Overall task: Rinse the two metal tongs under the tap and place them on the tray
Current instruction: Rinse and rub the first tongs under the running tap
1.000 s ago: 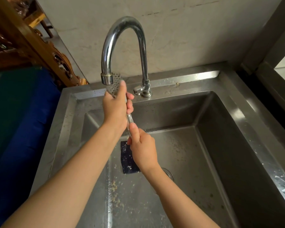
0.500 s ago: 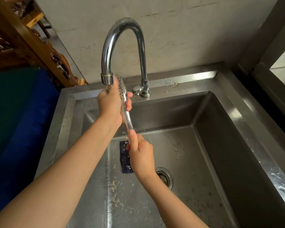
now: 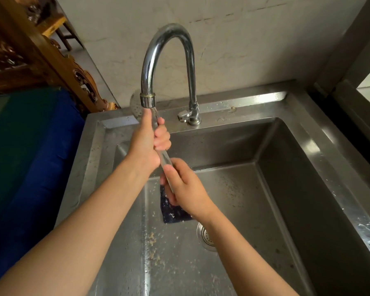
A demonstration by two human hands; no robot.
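The job looks to be in its rinsing stage, with nothing placed yet. One pair of tongs (image 3: 164, 159) is held slanting under the tap (image 3: 169, 37), its perforated head (image 3: 136, 104) poking up behind the spout toward 11 o'clock and its handle running down toward 5 o'clock. The left hand (image 3: 144, 144) is curled tightly round the upper shaft just beneath the spout. The right hand (image 3: 185, 189) is wrapped round the lower end of the handle. Water seems to be falling over the metal (the stream is faint, so I would not swear to it).

Neither the second pair of tongs nor the tray shows anywhere, so I judge that at least one rinse and both placings are left to do.

Below the hands, at 6 o'clock from them, a dark blue pad (image 3: 175, 213) lies on the floor of the sink (image 3: 308, 159), just beside the drain (image 3: 205, 237). Pale food scraps (image 3: 154, 251) are scattered over the basin floor toward 7 o'clock. Off at 9 o'clock a blue cloth (image 3: 41, 150) covers a surface, with carved wooden furniture (image 3: 81, 80) behind it at 10 o'clock. Nothing blocks the tap itself.
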